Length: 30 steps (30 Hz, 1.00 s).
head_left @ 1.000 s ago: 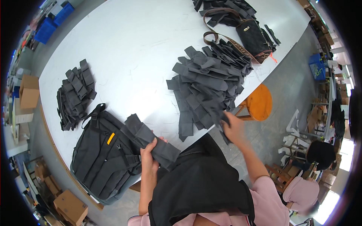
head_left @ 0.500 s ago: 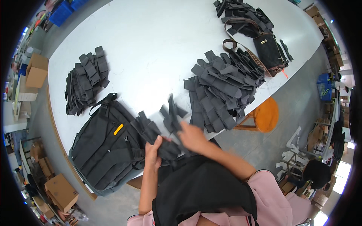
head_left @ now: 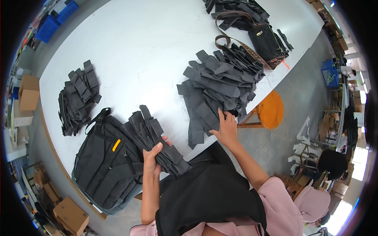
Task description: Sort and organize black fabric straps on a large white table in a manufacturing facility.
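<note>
My left hand is closed around a thick bundle of dark grey fabric strips, held at a slant in front of my body. My right hand rests at the near edge of a large pile of similar fabric strips. Its thumb and fingers are apart over the strips at the pile's lower end. Left of the bundle, a black backpack with a yellow tag lies on the white table. A smaller heap of fabric strips lies beyond it.
A black handbag with a patterned strap lies behind the large pile, near another strip heap. An orange round stool stands by the table's right edge. Cardboard boxes are on the left, and a person is at the lower right.
My right hand has moved from beside the bundle, where it held some strips, right to the large pile. The bundle in my left hand looks gathered more neatly. The view has shifted slightly.
</note>
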{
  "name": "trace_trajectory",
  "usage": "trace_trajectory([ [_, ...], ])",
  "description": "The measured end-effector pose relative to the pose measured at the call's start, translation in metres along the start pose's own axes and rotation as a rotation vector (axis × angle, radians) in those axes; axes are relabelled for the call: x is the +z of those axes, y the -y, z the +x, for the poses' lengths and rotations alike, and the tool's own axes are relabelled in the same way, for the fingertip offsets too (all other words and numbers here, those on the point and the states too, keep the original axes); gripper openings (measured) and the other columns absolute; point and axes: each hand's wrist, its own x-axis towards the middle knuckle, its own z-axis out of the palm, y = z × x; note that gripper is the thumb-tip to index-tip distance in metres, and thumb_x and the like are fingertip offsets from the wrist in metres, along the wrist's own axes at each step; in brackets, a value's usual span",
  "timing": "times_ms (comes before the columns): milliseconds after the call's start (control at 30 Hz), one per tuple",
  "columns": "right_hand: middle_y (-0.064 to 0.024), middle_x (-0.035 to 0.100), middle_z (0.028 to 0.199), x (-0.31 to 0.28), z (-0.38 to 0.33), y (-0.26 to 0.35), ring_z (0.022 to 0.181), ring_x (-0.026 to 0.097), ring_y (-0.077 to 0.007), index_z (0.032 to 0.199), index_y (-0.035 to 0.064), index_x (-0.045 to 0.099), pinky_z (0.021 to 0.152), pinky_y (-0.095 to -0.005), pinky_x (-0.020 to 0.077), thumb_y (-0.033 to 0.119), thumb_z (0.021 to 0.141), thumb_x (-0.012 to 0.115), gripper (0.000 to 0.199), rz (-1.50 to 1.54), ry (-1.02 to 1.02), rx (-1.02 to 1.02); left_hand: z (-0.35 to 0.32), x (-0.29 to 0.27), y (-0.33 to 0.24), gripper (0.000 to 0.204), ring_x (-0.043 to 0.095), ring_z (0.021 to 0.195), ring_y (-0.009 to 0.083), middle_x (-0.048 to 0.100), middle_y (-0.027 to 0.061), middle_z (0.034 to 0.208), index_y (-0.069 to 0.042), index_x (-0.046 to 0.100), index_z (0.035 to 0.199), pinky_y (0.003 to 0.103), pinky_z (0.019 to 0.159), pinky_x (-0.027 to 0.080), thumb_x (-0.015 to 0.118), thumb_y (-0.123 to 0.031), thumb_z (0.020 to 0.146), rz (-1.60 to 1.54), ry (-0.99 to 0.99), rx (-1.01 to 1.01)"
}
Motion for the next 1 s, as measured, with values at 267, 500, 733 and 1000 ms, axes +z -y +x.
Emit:
trace_trajectory([
  [267,-0.0233,0.056,0.102,-0.018,0.019,-0.031,0.095,0.054,-0.0381,0.129,0.0033,0.039,0.084,-0.0414,0.0444,0.03,0.059,0.071,0.081,0.307,0.224,0.173,-0.003,-0.001,-0.003,0.048,0.063,0.088,0.0291,0.061,0.0174,0.098,0.004,0.047,0.114,0.04,0.073,0.056,0.066,-0.01,0.073,0.015,0.031,-0.043],
  [500,-0.0077,0.059,0.078,-0.101,0.002,0.023,0.071,0.059,-0.017,0.122,-0.003,0.046,0.068,-0.0279,0.0466,0.033,0.066,0.068,0.07,0.993,0.481,0.088,-0.024,-0.031,-0.001,0.051,0.061,0.087,0.0292,0.058,0.0173,0.095,0.006,0.046,0.113,0.042,0.078,0.054,0.064,-0.018,0.072,-0.361,0.19,0.046],
  [733,-0.0046,0.057,0.081,0.008,0.009,0.073,0.072,0.052,-0.0096,0.121,-0.0083,0.046,0.065,-0.0231,0.0417,0.03,0.077,0.069,0.063,0.952,0.693,0.212,-0.024,-0.048,0.013,0.043,0.061,0.089,0.0314,0.061,0.0189,0.096,0.007,0.05,0.111,0.042,0.085,0.05,0.058,-0.021,0.078,-0.415,0.049,-0.029],
  [1000,-0.0035,0.059,0.075,-0.006,0.003,0.097,0.056,0.052,-0.006,0.107,-0.003,0.051,0.048,-0.0205,0.0401,0.021,0.081,0.064,0.038,1.33,0.586,0.367,-0.024,-0.049,0.014,0.036,0.063,0.086,0.0266,0.062,0.0159,0.094,0.005,0.051,0.11,0.04,0.078,0.055,0.058,-0.013,0.08,-0.218,-0.189,0.092],
])
